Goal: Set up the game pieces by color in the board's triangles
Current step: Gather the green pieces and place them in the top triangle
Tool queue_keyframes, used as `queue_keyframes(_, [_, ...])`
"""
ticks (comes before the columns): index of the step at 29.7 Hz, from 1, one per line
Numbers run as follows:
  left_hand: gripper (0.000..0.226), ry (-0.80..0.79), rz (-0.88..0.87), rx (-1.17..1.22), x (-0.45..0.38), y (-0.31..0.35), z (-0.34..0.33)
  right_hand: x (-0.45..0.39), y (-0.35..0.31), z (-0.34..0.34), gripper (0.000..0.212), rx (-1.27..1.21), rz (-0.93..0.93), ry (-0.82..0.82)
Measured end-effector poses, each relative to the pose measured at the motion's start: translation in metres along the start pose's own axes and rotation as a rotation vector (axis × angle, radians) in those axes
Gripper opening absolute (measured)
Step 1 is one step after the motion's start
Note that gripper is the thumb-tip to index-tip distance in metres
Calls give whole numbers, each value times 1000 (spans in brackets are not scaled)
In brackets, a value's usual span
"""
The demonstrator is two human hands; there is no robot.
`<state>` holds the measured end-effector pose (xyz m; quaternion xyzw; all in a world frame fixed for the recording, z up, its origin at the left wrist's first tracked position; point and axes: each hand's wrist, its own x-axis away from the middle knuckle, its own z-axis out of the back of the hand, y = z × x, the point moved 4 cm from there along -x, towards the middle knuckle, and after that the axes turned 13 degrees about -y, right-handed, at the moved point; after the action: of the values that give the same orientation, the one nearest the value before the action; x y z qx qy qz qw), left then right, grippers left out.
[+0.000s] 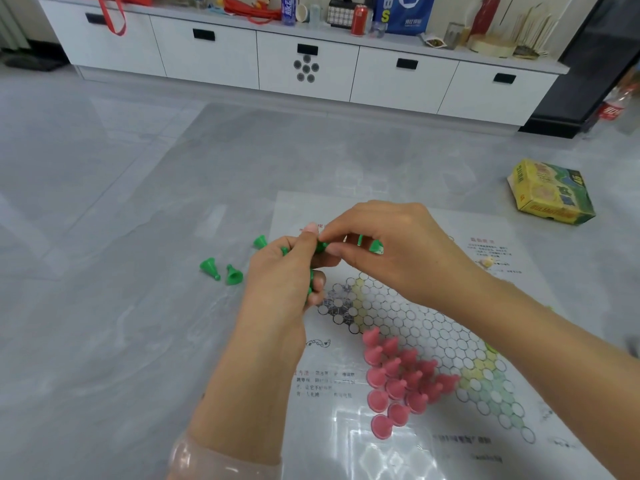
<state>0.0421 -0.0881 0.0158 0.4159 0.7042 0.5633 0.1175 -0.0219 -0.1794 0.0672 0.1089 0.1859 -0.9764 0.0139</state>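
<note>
The left hand (287,271) is curled around several green pieces (313,287); the fingers close on them and only small parts of green show between the fingers. The right hand (391,247) meets it from the right side and pinches one green piece (321,246) between thumb and forefinger, just at the top of the left fist. Another green piece shows under the right fingers, but it cannot be told if the hand holds it or if it stands on the board.

Both hands hover over the far left part of the board (433,344), which lies flat on the floor. Directly below them, a little nearer to the person, is an unfilled triangle (341,303) of circles. This triangle is probably the target for green, and the right hand, with its single piece, is the nearer one to place it.

The pink pieces (398,379) already fill the near triangle. Three loose green pieces (228,270) lie on their sides on the floor left of the board, near the left hand. A yellow-green box (550,192) rests far to the right.
</note>
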Motion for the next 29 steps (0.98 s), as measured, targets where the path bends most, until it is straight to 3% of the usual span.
queue_keyframes(3, [20,17,9,-1,-1,-1,0,-1,3,7,10,-27,-29,5])
queue_keyframes(8, [11,117,56,162,-4,-2,4,6,45,30,9,-255,-390,216])
queue_keyframes(12, [16,89,103,197,-4,-4,3,11,67,10,6,-223,-544,70])
queue_keyframes(20, [8,30,14,-22,-2,-2,2,13,76,-18,9,-43,-563,-10])
queue_keyframes(29, [16,56,-3,-23,-1,0,3,11,82,-27,11,50,-602,-42])
